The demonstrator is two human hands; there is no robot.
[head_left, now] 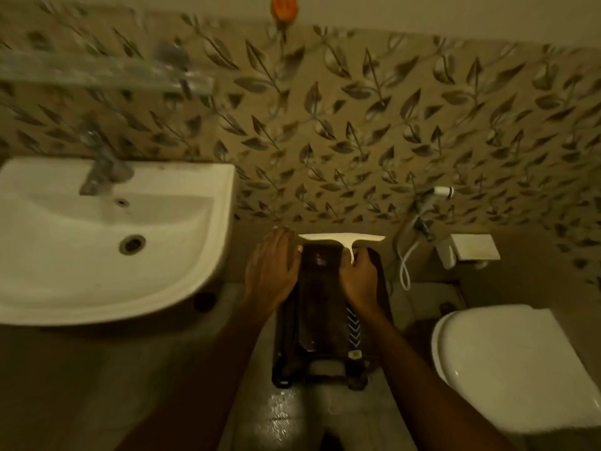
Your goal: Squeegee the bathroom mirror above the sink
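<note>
A white squeegee (pixel 342 238) lies with its blade across the far end of a dark stool (pixel 320 323) that stands between the sink and the toilet. My right hand (pixel 357 278) is closed around the squeegee's short handle. My left hand (pixel 271 271) rests flat with fingers spread on the stool's left far corner, holding nothing. The white sink (pixel 107 262) with a metal tap (pixel 100 164) is at the left. The mirror is not in view; only a glass shelf (pixel 107 76) shows above the sink.
A white toilet with closed lid (pixel 507 366) stands at the right. A hand-spray hose (pixel 419 229) and a white wall fitting (pixel 468 252) hang on the leaf-patterned tiled wall. An orange object (pixel 284 8) is at the top. The floor in front looks wet.
</note>
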